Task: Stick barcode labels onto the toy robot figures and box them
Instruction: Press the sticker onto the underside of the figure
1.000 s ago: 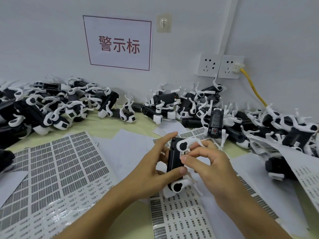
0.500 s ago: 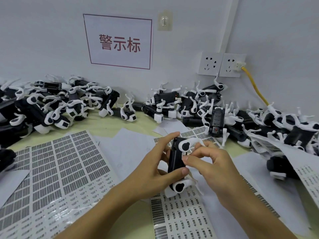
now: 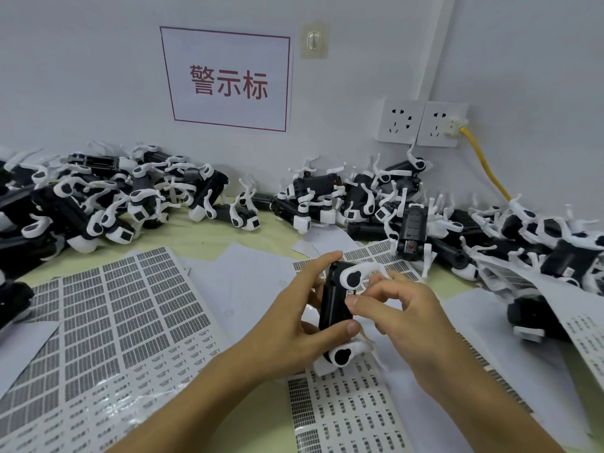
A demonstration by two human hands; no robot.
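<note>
Right hand (image 3: 397, 317) fingertips now lower on left-held toy robot (image 3: 336, 300).

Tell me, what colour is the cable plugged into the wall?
Yellow. The cable shows best in the head view.

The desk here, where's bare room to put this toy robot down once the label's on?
Bare tabletop shows in a strip between the left toy pile and the big label sheet, and a small patch between your forearms. Plain white paper lies centre. The back wall and the right pile are crowded. Your left hand grips the toy robot; your right hand pinches beside it.
</note>
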